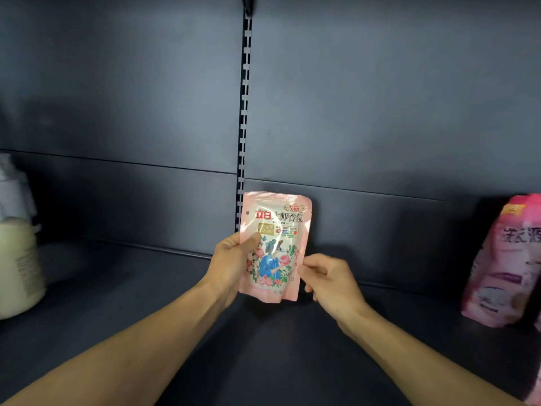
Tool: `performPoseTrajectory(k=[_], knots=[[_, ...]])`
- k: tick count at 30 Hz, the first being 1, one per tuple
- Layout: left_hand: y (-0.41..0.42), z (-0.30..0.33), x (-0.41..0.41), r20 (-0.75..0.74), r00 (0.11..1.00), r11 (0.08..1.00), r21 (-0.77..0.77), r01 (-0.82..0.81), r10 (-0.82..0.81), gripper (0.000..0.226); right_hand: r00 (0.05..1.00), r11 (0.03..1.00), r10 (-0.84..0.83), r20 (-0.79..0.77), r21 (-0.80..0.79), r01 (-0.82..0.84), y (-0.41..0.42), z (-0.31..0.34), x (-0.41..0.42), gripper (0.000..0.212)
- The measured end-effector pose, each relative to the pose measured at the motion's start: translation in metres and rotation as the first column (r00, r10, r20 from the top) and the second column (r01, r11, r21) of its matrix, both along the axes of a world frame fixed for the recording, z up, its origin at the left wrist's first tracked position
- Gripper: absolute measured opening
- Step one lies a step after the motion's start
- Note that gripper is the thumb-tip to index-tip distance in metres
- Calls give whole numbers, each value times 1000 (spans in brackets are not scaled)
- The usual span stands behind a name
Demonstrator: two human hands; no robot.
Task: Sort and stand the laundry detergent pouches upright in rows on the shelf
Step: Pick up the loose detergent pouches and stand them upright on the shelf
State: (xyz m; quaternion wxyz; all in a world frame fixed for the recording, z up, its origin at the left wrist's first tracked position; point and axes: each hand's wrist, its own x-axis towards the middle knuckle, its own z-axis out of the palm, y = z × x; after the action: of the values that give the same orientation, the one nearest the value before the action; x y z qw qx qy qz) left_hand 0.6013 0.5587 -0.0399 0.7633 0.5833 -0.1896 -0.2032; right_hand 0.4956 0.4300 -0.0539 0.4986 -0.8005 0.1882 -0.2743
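A small pale pink detergent pouch [273, 247] with a rose picture and red lettering is held upright just above the dark shelf [140, 291], near the back panel. My left hand [231, 262] grips its left edge, thumb on the front. My right hand [328, 279] pinches its lower right edge with the fingertips. A larger pink pouch [503, 265] stands upright on the shelf at the far right, partly cut off by the frame.
A cream-coloured bottle [16, 259] with a white cap stands at the left edge of the shelf. A slotted upright [244, 118] runs down the dark back panel, behind the held pouch.
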Motion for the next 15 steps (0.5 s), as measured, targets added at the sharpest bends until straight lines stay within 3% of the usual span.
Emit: performPoseTrajectory(k=[4, 7, 11, 15], knots=[[5, -7, 5, 19, 997, 996, 35, 77, -77, 23, 997, 990, -69, -19, -127, 66, 0, -9, 1, 13], [13, -13, 6, 172, 977, 975, 202, 93, -129, 20, 996, 980, -93, 1, -176, 92, 4, -11, 0, 15], [17, -25, 9, 347, 924, 878, 478, -27, -161, 43, 998, 984, -65, -7, -167, 63, 7, -11, -1, 12], [12, -29, 12, 379, 918, 854, 510, -100, -119, 44, 995, 980, -98, -33, -176, 91, 6, -14, 4, 12]])
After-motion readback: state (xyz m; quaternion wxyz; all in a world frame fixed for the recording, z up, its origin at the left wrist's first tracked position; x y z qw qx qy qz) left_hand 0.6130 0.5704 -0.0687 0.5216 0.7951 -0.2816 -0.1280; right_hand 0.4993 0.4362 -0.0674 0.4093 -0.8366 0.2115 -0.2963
